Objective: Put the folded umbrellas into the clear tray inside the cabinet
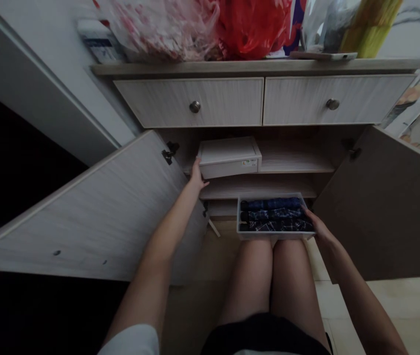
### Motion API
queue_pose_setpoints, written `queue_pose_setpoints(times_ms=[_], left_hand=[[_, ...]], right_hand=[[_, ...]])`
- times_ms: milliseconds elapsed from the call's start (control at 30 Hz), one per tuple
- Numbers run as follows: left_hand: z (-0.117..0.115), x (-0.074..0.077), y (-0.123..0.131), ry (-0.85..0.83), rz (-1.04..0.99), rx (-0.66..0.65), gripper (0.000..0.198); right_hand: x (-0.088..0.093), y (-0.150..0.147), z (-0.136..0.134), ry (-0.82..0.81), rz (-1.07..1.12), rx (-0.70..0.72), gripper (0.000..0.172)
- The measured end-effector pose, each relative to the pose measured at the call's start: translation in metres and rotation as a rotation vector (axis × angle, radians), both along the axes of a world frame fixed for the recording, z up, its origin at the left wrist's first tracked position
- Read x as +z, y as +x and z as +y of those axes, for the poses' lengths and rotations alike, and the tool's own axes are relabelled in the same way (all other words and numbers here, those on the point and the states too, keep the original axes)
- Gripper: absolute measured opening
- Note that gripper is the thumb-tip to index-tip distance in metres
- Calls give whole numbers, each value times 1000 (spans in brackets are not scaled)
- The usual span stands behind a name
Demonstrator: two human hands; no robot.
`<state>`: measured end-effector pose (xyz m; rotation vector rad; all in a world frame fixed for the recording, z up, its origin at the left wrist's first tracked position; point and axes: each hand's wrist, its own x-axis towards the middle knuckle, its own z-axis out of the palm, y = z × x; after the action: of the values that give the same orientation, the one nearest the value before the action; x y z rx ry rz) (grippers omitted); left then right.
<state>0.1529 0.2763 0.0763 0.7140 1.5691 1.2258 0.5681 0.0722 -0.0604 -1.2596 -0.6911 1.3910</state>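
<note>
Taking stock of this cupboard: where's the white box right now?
In the head view, the white box sits on the upper shelf of the open cupboard, under the left drawer, with the left hand touching its left end.

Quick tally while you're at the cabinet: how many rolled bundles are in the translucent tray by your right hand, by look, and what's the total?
Plain-looking navy rolled bundle: 1
Checked navy rolled bundles: 2
Total: 3

A white short sleeve (pixel 130 341), black shorts (pixel 263 335), bare arms (pixel 169 236) and bare legs (pixel 250 281).
</note>
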Motion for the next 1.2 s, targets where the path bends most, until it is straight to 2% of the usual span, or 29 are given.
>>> queue_pose_setpoints(times_ms=[67,133,233,367,567,767,933,1067,1200], left_hand=[[1,7,-2,-100,-155,-37,81],[-1,11,-1,-85,-246,-51,74],[-10,13,2,0,-268,-44,66],[-32,15,-4,16,-249,-9,66],[-68,22,-31,44,-268,10,60],[-97,17,-50,32,-253,-3,53],[-111,9,-47,-3,-283,-24,52],[-116,7,-36,-2,-312,-46,50],[-118,7,-25,2,-331,-73,49]], right_hand=[[5,-3,-2,-25,22,1,33],[9,-6,-3,-60,34,-15,36],[12,-9,-5,-76,58,-75,40],[11,-5,-12,-44,80,-168,38],[23,28,-41,-53,25,-238,30],[56,64,-58,-95,-45,-359,28],[84,71,-35,-81,-28,-459,27],[101,63,-3,1,-37,-444,33],[115,50,18,11,19,-448,26]])
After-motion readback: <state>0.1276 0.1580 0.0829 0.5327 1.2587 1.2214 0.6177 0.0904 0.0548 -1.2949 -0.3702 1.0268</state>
